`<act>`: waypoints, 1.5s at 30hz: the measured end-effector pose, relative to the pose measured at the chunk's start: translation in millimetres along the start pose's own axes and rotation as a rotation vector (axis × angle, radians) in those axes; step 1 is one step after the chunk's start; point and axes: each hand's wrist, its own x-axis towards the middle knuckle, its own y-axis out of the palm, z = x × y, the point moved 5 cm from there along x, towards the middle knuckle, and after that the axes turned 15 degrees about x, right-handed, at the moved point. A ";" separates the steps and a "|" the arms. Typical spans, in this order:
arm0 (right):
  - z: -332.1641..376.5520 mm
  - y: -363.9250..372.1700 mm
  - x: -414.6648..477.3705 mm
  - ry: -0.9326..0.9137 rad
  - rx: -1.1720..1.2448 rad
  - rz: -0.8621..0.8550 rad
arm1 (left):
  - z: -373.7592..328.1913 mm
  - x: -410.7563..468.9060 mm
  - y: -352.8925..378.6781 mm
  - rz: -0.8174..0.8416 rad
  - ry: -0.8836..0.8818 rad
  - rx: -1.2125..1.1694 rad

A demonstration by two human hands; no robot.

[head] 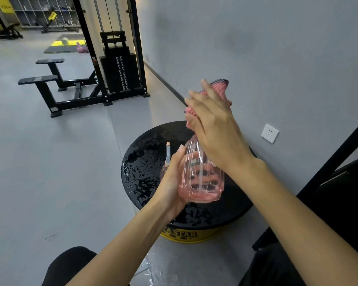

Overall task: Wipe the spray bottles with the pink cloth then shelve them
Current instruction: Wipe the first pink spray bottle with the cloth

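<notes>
Two spray bottles (201,182), one pink cloth (220,89), one round black stand (145,162).

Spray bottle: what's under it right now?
A round black top with wet patches lies below the spray bottle, which the left hand grips. The spot straight beneath bottle and hand is covered; I cannot see it.

Left forearm (122,240) and right forearm (298,203) were bare up to the bottom edge of view. Left hand (174,178) and right hand (213,124) bare too. Black trousers (70,263) covered the left knee, fabric plain, matte.
</notes>
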 end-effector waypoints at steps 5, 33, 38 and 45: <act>-6.4 7.7 -10.7 0.163 -0.096 0.342 | 1.8 -1.3 -3.3 -0.021 -0.001 -0.042; -1.8 6.0 -25.7 0.187 -0.063 0.554 | 7.9 -13.7 3.1 0.056 -0.040 -0.063; -13.6 4.8 -12.9 0.255 -0.072 0.483 | 10.5 -13.5 8.3 0.074 -0.051 -0.070; -11.1 12.5 -20.5 0.221 -0.037 0.548 | 14.7 -15.5 7.1 0.074 -0.055 -0.068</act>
